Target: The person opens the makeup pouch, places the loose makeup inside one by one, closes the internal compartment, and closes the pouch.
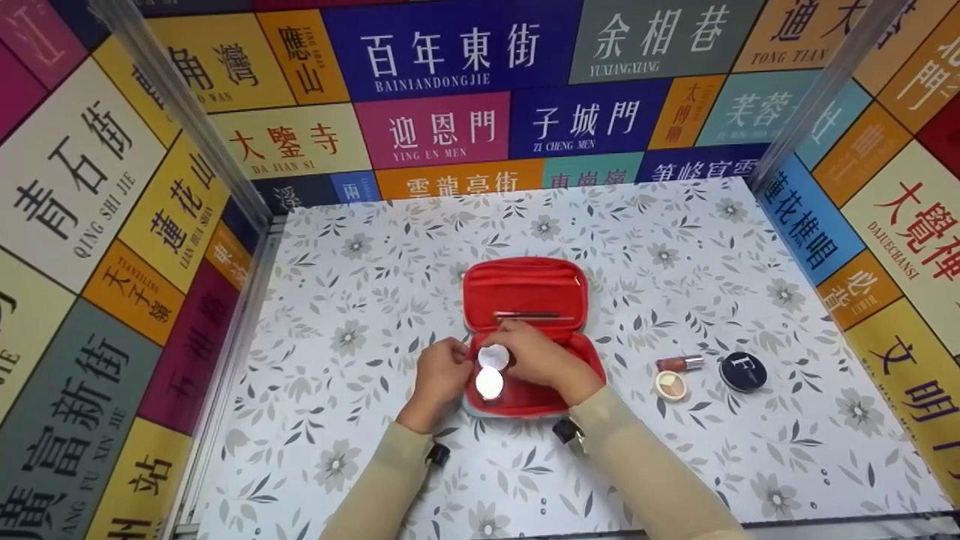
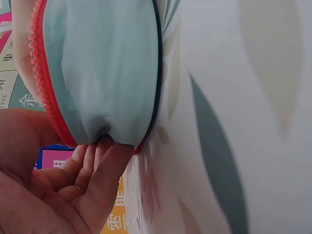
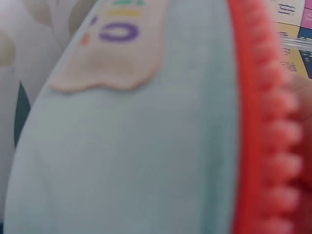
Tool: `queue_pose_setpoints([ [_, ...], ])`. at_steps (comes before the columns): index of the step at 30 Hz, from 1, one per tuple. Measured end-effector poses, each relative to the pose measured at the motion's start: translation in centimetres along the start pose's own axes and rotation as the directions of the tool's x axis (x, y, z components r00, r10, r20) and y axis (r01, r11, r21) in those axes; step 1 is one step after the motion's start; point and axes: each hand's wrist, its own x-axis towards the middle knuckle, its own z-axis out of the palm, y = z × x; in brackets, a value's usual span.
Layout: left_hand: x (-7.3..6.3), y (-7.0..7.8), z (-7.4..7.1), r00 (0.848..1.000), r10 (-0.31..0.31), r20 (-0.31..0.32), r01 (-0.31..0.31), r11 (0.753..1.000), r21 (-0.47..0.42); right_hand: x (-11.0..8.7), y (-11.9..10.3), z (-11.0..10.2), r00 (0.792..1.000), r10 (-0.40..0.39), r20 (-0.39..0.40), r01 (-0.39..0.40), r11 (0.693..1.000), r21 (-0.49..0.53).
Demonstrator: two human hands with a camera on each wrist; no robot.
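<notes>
A zip-up cosmetic case (image 1: 544, 405) lies unfolded on the table, red inside and pale blue outside, as its wall (image 2: 107, 73) shows in the left wrist view. My left hand (image 1: 442, 371) grips the case's left side, its fingers denting the outer wall below the red zip teeth (image 2: 39, 73). Inside the case's near half, my right hand (image 1: 536, 356) holds an open round compact (image 1: 490, 383) with two bright discs. Only a dark sliver of the right hand (image 3: 302, 131) shows behind the zip in the right wrist view. A slim stick (image 1: 529, 315) lies along the lid's lower edge.
Right of the case stand a lip gloss tube (image 1: 681, 364), a small round palette of several tones (image 1: 670, 385) and a dark round cushion compact (image 1: 743, 372) marked F. Sign-printed panels (image 1: 442, 127) wall in the flower-patterned table (image 1: 352, 337) at the back and both sides.
</notes>
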Motion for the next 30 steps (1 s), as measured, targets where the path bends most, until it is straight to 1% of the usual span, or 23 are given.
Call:
queue_pose_setpoints([
  [4,0.0,0.0,0.1,1.000,0.013,-0.009,-0.013,1.000,0.011,-0.6,0.1,-0.5,0.998,0.069,-0.010,-0.069,0.997,0.016],
  [10,0.1,0.0,0.1,1.000,0.012,-0.017,-0.011,1.000,0.019,-1.5,0.6,-1.5,0.988,0.146,-0.053,-0.146,0.989,-0.004],
  [15,0.1,-0.1,0.1,1.000,0.021,-0.010,-0.021,1.000,0.019,-2.4,0.7,-2.3,0.983,0.156,-0.100,-0.160,0.986,-0.033],
  [19,0.0,-0.1,0.2,0.999,0.033,-0.009,-0.033,0.999,0.013,-3.3,0.7,-2.8,0.975,0.160,-0.153,-0.165,0.986,-0.024],
  [23,0.0,-0.1,0.1,1.000,0.022,-0.007,-0.022,1.000,0.007,-4.1,0.9,-2.9,0.966,0.167,-0.196,-0.176,0.984,-0.028],
  [26,0.0,-0.2,0.1,1.000,0.015,-0.006,-0.015,1.000,0.000,-4.7,0.9,-3.1,0.959,0.190,-0.211,-0.200,0.979,-0.031],
  [30,0.1,-0.2,0.1,1.000,0.011,-0.002,-0.011,1.000,-0.004,-5.6,1.2,-3.3,0.952,0.225,-0.208,-0.235,0.972,-0.027],
])
